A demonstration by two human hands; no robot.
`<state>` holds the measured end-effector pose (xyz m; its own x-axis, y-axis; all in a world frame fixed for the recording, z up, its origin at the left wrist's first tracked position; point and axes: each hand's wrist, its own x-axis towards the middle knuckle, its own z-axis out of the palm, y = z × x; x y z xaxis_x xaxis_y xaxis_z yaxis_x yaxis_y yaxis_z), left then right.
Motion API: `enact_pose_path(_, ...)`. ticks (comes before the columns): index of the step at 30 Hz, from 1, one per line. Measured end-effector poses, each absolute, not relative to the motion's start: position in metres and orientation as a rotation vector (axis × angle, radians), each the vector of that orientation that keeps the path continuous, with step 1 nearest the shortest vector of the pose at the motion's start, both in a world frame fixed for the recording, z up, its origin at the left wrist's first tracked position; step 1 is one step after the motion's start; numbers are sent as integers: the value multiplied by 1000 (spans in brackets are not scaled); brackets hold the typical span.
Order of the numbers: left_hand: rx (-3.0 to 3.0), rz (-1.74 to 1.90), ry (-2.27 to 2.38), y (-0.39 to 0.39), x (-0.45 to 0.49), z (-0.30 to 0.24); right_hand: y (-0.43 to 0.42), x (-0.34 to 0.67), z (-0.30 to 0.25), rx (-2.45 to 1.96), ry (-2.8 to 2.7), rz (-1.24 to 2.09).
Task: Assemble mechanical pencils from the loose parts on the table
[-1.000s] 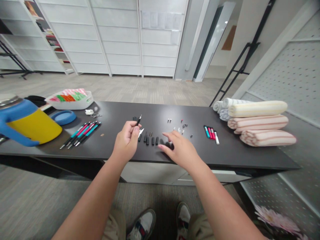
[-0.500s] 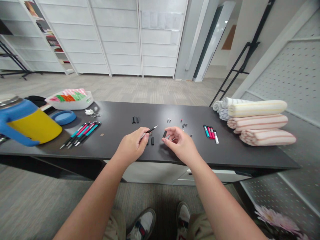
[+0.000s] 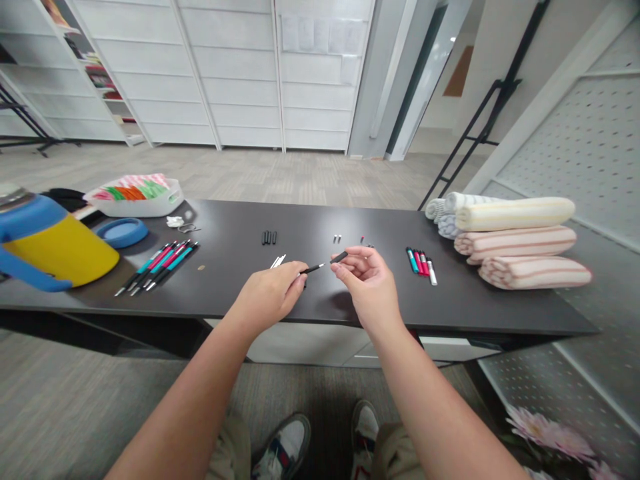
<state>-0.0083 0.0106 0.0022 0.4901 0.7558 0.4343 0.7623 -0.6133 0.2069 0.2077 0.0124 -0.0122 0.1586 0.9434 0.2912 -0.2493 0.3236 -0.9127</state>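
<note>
My left hand (image 3: pixel 267 293) is closed around a slim black pen part (image 3: pixel 314 269), its pale pointed tip facing right. Pinched in the fingers of my right hand (image 3: pixel 369 283) is a short black pen grip (image 3: pixel 339 257), tilted up to the right. A small gap separates the tip from the grip. Several white sticks, like refills (image 3: pixel 279 261), show just behind my left hand. Farther back lie several black grips (image 3: pixel 269 238), two small silvery pieces (image 3: pixel 337 239) and a tiny red piece (image 3: pixel 363 239). My right hand partly covers other small metal bits.
Assembled pens (image 3: pixel 157 267) lie on the dark table (image 3: pixel 225 220) at left, near a yellow-blue jug (image 3: pixel 75 247), a blue lid (image 3: pixel 123 232) and a white basket (image 3: pixel 150 208). Coloured pen barrels (image 3: pixel 423 263) and rolled towels (image 3: pixel 520 239) are on the right.
The black pen part in my left hand has swung from slanting upward to nearly level. My right hand has turned the black grip toward its tip. White sticks now show behind my left hand.
</note>
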Motion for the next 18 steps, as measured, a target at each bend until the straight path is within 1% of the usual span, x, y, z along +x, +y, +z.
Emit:
enact_pose_path(9, -2721, -737, -1316, 12, -9, -2, 8, 203, -9, -839, -1136, 1063)
enact_pose_path(18, -2698, -709, -1317, 12, -9, -4, 8, 203, -12, -899, -1166, 1039)
